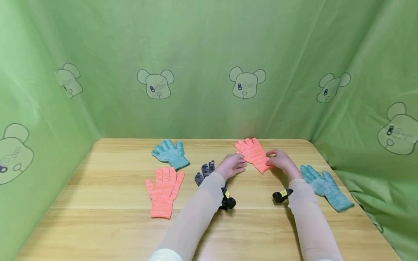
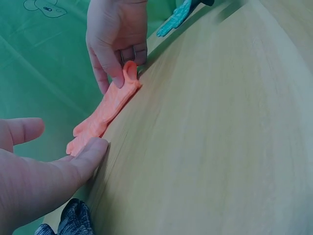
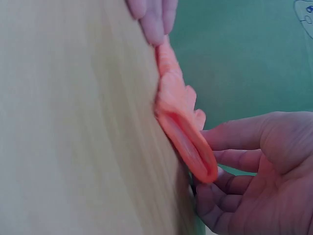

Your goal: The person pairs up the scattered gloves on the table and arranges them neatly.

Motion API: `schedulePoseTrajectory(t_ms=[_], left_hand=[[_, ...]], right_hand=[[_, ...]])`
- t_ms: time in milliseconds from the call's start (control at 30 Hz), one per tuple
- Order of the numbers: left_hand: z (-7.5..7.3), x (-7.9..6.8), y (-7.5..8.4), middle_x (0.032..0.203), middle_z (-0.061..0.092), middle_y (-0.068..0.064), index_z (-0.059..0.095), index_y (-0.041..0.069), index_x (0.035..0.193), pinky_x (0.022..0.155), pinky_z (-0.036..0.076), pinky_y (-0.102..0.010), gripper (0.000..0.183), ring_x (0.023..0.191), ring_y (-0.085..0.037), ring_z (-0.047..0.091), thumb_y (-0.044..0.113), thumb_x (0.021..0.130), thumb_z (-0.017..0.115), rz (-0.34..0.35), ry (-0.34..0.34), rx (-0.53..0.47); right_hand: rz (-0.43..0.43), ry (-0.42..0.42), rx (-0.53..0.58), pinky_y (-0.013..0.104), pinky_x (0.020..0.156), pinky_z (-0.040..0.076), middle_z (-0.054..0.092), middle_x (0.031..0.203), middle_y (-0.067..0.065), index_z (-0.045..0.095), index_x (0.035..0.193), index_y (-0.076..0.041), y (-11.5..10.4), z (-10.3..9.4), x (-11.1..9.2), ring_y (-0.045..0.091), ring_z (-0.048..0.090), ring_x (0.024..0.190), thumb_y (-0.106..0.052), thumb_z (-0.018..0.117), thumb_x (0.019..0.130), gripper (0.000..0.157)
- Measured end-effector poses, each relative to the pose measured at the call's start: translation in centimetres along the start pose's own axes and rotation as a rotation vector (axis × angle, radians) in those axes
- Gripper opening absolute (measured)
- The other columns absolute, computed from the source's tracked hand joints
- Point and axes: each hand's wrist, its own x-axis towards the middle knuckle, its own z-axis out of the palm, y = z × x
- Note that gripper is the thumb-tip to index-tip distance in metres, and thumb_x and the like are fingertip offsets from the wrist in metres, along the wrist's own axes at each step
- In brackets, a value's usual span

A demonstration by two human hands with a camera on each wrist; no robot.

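Observation:
A coral-orange knit glove (image 1: 253,154) lies near the table's far edge, its fingers pointing away and to the left. My right hand (image 1: 281,162) pinches its cuff edge, and the cuff opening (image 3: 188,147) gapes slightly in the right wrist view. My left hand (image 1: 231,166) has its fingers extended, with the fingertips touching the glove's left side. Under my left forearm lies a dark grey mottled glove (image 1: 205,173), partly hidden by the arm. In the left wrist view, my right thumb presses on the orange cuff (image 2: 129,73).
On the left, a second coral glove (image 1: 163,192) lies flat below a teal glove (image 1: 170,154). Another teal glove (image 1: 326,187) rests right of my right forearm. Green printed curtains (image 1: 202,112) enclose the wooden table (image 1: 107,181). Each wrist wears a black camera (image 1: 282,195).

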Motion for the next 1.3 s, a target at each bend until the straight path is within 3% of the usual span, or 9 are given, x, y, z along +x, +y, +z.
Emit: schedulePoseTrajectory(t_ms=[133,233,367,467,1133,1300], left_hand=[[0.1,-0.2,-0.2,0.141,0.046,-0.027,0.042,-0.004,0.14,0.114,0.041,-0.045,0.044,0.131,-0.038,0.048,0.011,0.098,0.049,0.001,-0.007,-0.02],[0.1,-0.2,-0.3,0.14,0.047,-0.027,0.042,-0.004,0.139,0.113,0.041,-0.046,0.044,0.131,-0.038,0.049,0.01,0.098,0.05,0.004,0.0,-0.039],[0.1,0.0,-0.4,0.139,0.048,-0.026,0.045,-0.005,0.136,0.113,0.042,-0.046,0.041,0.13,-0.038,0.05,0.009,0.097,0.05,0.001,0.009,-0.056],[0.1,0.1,-0.4,0.138,0.049,-0.026,0.045,-0.005,0.136,0.112,0.042,-0.046,0.041,0.129,-0.038,0.05,0.008,0.097,0.05,-0.001,0.011,-0.058],[0.5,-0.8,0.0,0.124,0.058,-0.024,0.048,-0.006,0.134,0.108,0.046,-0.048,0.041,0.111,-0.035,0.063,0.004,0.094,0.049,0.059,0.02,-0.053],[0.1,-1.5,0.4,0.119,0.059,-0.021,0.051,-0.004,0.132,0.108,0.047,-0.048,0.039,0.109,-0.034,0.063,0.005,0.094,0.051,0.074,0.004,-0.078]], right_hand=[[0.033,-0.034,0.151,0.018,0.062,0.049,0.06,0.099,0.01,0.043,0.139,0.008,0.1,0.0,-0.1,0.006,0.053,0.07,-0.007,0.061,0.088,0.057],[0.055,-0.092,0.36,0.015,0.059,0.052,0.059,0.079,-0.005,0.037,0.141,0.012,0.3,-0.2,-0.5,0.0,0.053,0.06,-0.004,0.059,0.091,0.057],[0.071,-0.161,0.595,0.016,0.064,0.055,0.064,0.076,-0.009,0.027,0.145,0.014,0.4,-0.6,-1.1,0.002,0.06,0.064,0.0,0.055,0.094,0.06],[0.078,-0.189,0.678,0.017,0.066,0.056,0.067,0.077,-0.007,0.023,0.147,0.013,0.4,-0.8,-1.4,0.004,0.062,0.067,0.001,0.052,0.095,0.061],[-0.04,-0.242,0.652,0.022,0.072,0.057,0.059,0.076,-0.007,0.027,0.142,0.005,-1.0,-0.1,-3.9,0.003,0.056,0.066,0.001,0.053,0.094,0.055],[-0.088,-0.228,0.639,0.023,0.074,0.058,0.056,0.09,-0.005,0.03,0.139,0.003,-1.4,0.3,-4.5,0.004,0.055,0.07,0.001,0.055,0.093,0.052]])
